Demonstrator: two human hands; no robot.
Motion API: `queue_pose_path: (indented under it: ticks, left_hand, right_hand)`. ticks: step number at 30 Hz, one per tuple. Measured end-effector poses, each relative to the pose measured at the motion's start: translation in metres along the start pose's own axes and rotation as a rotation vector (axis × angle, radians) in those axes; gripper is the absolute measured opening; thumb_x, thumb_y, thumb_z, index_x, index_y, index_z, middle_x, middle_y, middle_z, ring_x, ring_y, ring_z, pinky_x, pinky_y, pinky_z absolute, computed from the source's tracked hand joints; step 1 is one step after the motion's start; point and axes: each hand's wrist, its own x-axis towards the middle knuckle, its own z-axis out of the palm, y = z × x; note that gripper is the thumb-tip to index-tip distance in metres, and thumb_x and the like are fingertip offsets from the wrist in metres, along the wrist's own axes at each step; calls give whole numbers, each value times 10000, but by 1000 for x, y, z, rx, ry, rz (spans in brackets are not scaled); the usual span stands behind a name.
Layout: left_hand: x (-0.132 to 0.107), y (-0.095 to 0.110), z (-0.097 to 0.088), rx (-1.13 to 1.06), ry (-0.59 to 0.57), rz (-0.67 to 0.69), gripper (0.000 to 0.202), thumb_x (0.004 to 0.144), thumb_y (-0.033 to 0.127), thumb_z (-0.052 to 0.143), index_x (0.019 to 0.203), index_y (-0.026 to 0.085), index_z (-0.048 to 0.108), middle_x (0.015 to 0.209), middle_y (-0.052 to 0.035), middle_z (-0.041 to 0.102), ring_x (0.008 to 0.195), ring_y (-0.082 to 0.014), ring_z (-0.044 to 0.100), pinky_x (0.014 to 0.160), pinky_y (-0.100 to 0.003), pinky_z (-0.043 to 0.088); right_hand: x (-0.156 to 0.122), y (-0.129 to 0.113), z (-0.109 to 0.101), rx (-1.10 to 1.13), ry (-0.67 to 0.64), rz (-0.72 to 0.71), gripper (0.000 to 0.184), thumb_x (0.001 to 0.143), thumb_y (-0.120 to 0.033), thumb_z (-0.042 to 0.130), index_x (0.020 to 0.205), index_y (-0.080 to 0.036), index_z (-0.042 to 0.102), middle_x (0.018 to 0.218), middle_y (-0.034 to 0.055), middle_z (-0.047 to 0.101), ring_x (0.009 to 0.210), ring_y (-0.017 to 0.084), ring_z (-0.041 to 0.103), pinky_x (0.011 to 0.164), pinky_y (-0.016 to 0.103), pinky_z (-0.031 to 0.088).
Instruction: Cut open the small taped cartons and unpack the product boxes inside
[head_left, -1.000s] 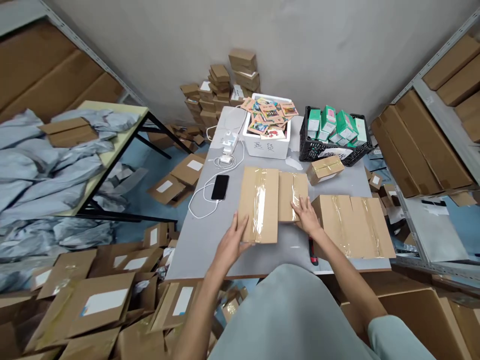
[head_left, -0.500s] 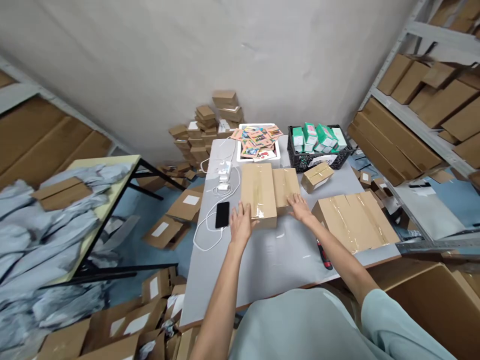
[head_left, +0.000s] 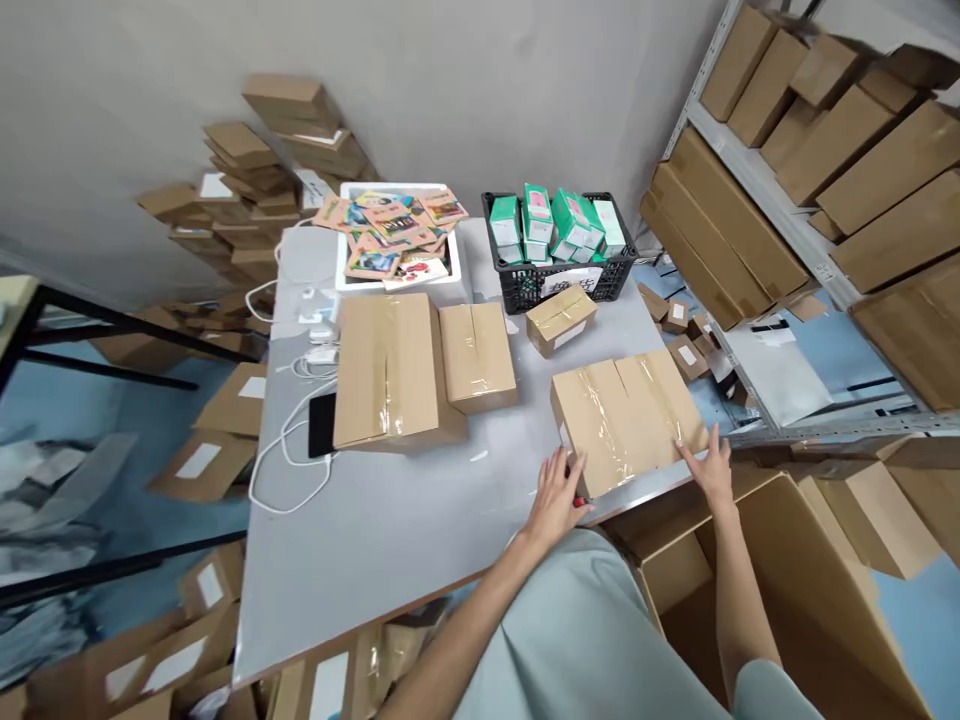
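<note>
The flat brown cardboard box sealed with clear tape (head_left: 626,415) lies at the front right corner of the grey table top (head_left: 390,520), just above the large open brown carton (head_left: 817,580) standing below the table edge. Its long axis runs roughly left to right along the front table edge, with the right end skewed slightly away from the person. The box lies directly ahead of both hands, between them. The left hand (head_left: 556,492) is open with fingers spread and touches the near left corner. The right hand (head_left: 709,468) is open with fingertips resting on the near right corner. Neither hand is closed around the box, and both are about equally near to it, one at each end of the near long side. Whether the palms bear on the side wall cannot be told. Compared with half a second ago, both hands have left the pair of boxes at the table middle, the wide taped brown cardboard box (head_left: 386,370) and the narrower brown cardboard box (head_left: 477,352) touching its right side. That pair now lies untouched, well apart from the hands. The flat box keeps its place at the right front corner, and the camera view has swung to the right, towards it.
</note>
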Motion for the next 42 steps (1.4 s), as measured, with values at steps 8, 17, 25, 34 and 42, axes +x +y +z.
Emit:
queue_pose_path:
  ticks: [8, 17, 25, 34, 42]
  left_hand:
    - [32, 11, 11, 39, 72, -122, 1170, 791, 127, 961, 1779, 307, 362, 1897, -261, 54, 1702, -506, 323, 1282, -664, 465]
    - [50, -11, -26, 133, 292, -335, 778, 979, 120, 717, 1708, 257, 482, 1839, -225, 340, 1679, -408, 419, 1288, -602, 479]
    - [68, -9, -57, 125, 332, -313, 817, 977, 529, 823, 1675, 238, 515, 1880, -233, 227, 1725, -471, 287, 1348, -676, 344]
    - [255, -41, -130, 174, 471, -423, 703, 1077, 435, 571, 1640, 19, 503, 1709, -304, 519, 1624, -427, 471, 1352, -580, 339]
    - [337, -67, -115, 258, 523, -627, 660, 1021, 267, 451, 1541, -124, 563, 1210, -347, 795, 1288, -450, 718, 1250, -610, 364]
  right_hand:
    - [21, -13, 29, 13, -135, -44, 1273, 843, -1029, 537, 1800, -216, 331, 1734, 373, 317, 1138, 477, 798, 1060, 634, 572]
    - [48, -81, 55, 77, -234, -267, 1184, 936, -952, 508, 1829, -226, 230, 1719, 339, 300, 1108, 447, 802, 1056, 603, 582]
    - [73, -107, 30, -168, -172, -409, 939, 1050, -802, 451, 1710, -135, 504, 1611, 354, 515, 1481, 567, 561, 1111, 693, 525]
    - [198, -287, 73, -39, -206, -756, 750, 1094, -494, 481, 1673, -18, 491, 1715, 285, 530, 1600, 388, 467, 1324, 518, 347]
    - [218, -370, 117, -200, -254, -641, 653, 1145, -359, 385, 1696, -18, 458, 1627, 280, 632, 1483, 344, 610, 1268, 467, 282]
